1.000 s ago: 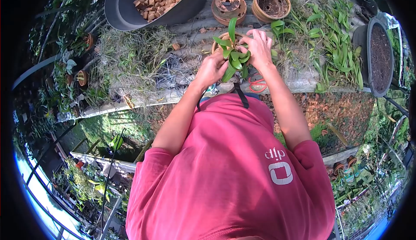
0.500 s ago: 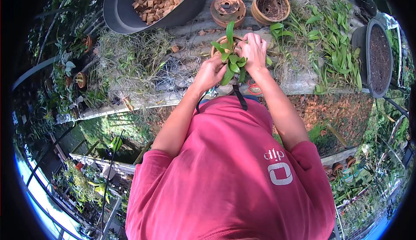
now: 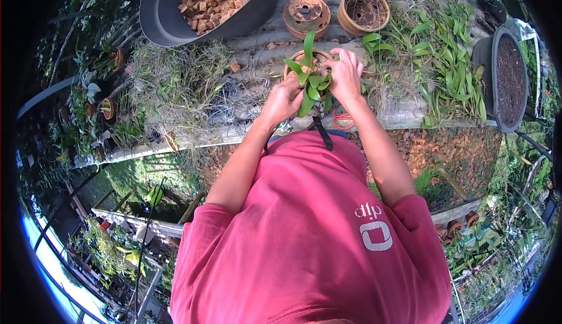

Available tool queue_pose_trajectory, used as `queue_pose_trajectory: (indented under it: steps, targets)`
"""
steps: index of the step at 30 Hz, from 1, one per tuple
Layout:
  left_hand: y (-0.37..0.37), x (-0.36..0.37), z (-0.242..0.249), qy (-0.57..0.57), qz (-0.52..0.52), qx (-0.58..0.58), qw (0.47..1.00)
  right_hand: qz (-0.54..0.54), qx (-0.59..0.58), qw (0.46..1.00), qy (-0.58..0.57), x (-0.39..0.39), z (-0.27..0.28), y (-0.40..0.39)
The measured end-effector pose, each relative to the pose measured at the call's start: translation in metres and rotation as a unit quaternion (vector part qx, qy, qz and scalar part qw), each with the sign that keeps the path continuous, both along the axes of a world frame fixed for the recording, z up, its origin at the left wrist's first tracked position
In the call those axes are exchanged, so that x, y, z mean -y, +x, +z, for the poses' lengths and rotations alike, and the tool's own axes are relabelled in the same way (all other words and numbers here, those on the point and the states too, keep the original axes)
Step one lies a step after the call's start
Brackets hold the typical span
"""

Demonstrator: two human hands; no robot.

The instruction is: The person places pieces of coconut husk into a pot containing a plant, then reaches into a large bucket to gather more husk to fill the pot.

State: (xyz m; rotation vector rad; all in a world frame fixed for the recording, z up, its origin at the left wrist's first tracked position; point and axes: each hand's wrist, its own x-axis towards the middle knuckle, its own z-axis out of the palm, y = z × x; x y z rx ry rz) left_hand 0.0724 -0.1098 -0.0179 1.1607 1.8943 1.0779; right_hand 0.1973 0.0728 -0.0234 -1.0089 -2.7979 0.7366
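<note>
A small green leafy plant stands in a round clay pot near the table's front edge. My left hand is closed at the pot's left side, thumb and fingers against the plant's lower leaves. Over the pot's right rim, my right hand has curled fingers, their tips close to the leaves; what they pinch is hidden. Pale brown chunks show inside the pot behind the stem. Red-handled scissors lie just below my right wrist.
A dark tub holds brown husk chunks. An upturned clay pot and a clay pot of dark soil stand behind. Loose leafy plants lie right, beside a soil-filled tub; dry roots and wire lie left.
My right hand has drawn back slightly, uncovering more of the pot's inside and its pale chunks. My left hand stays by the lower leaves; the plant has barely shifted.
</note>
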Motion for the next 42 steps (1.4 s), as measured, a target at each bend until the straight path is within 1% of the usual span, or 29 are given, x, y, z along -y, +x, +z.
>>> queue_pose_trajectory:
  steps: [2,5,8,11,14,17,20,23,26,27,31,35,38,41,42]
  targets:
    - [0.002,-0.001,0.004,0.027,0.010,-0.014,1.000,0.003,0.021,1.000,0.004,-0.001,-0.002,-0.004]
    - [0.002,-0.003,0.010,0.019,0.018,0.007,1.000,0.026,0.041,0.999,-0.009,-0.005,0.000,-0.003]
    - [0.001,-0.002,0.004,0.014,0.013,-0.006,1.000,0.006,0.043,0.998,-0.050,-0.005,0.002,-0.005]
    - [-0.002,0.001,-0.005,-0.027,-0.001,0.004,1.000,0.004,0.050,0.999,-0.016,-0.003,-0.006,-0.006]
    - [-0.001,0.000,-0.004,-0.023,0.013,0.006,1.000,-0.004,0.064,0.998,0.009,0.001,-0.011,-0.010]
    - [0.000,-0.001,0.004,-0.008,0.018,0.001,1.000,-0.011,0.097,0.995,0.014,0.003,-0.013,-0.018]
    - [0.000,0.000,-0.002,0.001,0.029,-0.004,1.000,-0.020,0.115,0.993,0.009,0.005,-0.010,-0.022]
    - [-0.001,0.000,0.000,-0.029,0.019,0.000,0.999,-0.014,0.087,0.996,0.008,0.003,-0.014,-0.015]
    - [0.002,0.002,0.003,0.028,0.013,0.004,1.000,-0.015,0.035,0.999,-0.033,0.001,-0.010,-0.005]
    - [0.002,0.004,0.000,0.019,0.012,0.000,1.000,-0.025,0.013,0.999,-0.030,0.002,-0.009,-0.001]
    - [0.002,0.012,-0.006,-0.001,0.007,0.001,1.000,-0.038,-0.057,0.995,-0.074,-0.005,-0.011,0.007]
    - [0.004,0.017,-0.010,-0.012,0.016,0.008,1.000,0.040,-0.001,0.999,-0.006,-0.009,0.004,0.009]
    - [0.005,0.018,-0.005,-0.003,0.032,-0.020,0.999,0.059,0.062,0.995,0.045,-0.009,0.003,0.010]
    - [0.005,0.020,-0.005,0.020,0.039,-0.022,0.999,0.060,0.045,0.995,0.071,-0.009,0.006,0.011]
    - [0.005,0.022,-0.006,0.023,0.042,-0.031,0.998,0.056,0.026,0.996,0.062,-0.010,0.009,0.009]
